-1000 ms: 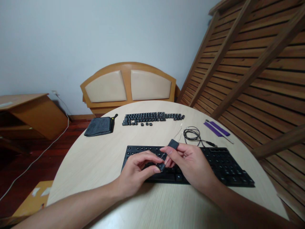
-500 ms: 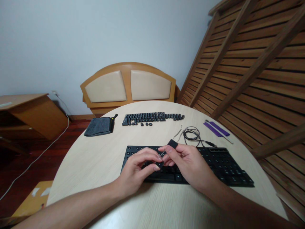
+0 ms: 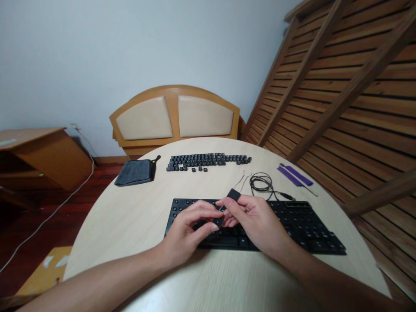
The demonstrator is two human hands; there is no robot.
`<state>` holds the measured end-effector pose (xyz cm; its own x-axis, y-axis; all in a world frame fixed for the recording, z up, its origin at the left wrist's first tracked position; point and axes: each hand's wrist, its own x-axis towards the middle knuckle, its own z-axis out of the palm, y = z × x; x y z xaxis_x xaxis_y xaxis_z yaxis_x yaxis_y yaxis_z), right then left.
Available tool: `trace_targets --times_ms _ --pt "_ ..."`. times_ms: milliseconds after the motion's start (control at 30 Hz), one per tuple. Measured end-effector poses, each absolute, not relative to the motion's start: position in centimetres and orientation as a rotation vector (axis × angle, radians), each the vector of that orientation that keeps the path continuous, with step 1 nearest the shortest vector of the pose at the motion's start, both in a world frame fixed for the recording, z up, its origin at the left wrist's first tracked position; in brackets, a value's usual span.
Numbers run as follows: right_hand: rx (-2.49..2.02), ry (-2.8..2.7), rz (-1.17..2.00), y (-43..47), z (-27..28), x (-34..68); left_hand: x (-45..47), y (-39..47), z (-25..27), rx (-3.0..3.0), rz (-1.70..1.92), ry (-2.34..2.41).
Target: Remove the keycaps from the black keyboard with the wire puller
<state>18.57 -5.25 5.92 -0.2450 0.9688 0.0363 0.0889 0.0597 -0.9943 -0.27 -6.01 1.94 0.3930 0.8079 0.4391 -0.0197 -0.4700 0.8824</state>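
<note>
Grey cloth (image 3: 134, 172) on table (image 3: 107, 229), far left. Left hand (image 3: 190, 229): thumb and fingers pinched on black piece (image 3: 218, 222), above keyboard (image 3: 305, 225). Keycaps (image 3: 196, 160) in rows beyond, three set nearer. Wire tool (image 3: 233, 196) between hands, two thin wires pointing away; right hand (image 3: 258, 219) clamped on its black handle, also above keyboard. Coiled cable (image 3: 262, 185) just behind keyboard. Purple strips (image 3: 295, 175) farther right.

Two hands (image 3: 185, 227), one keyboard (image 3: 305, 227) (one cable (image 3: 261, 190))
</note>
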Motion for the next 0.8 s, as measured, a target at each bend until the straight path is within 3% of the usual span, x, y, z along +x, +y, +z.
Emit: trace_targets --times_ms 600,800 --pt "-1.150 -1.413 1.393 -3.7 4.3 18.4 -0.8 -5.3 2.2 2.298 1.225 0.769" --pt "-1.190 -1.406 1.384 -3.1 4.6 18.6 -3.3 -0.1 2.9 2.252 1.403 1.121"
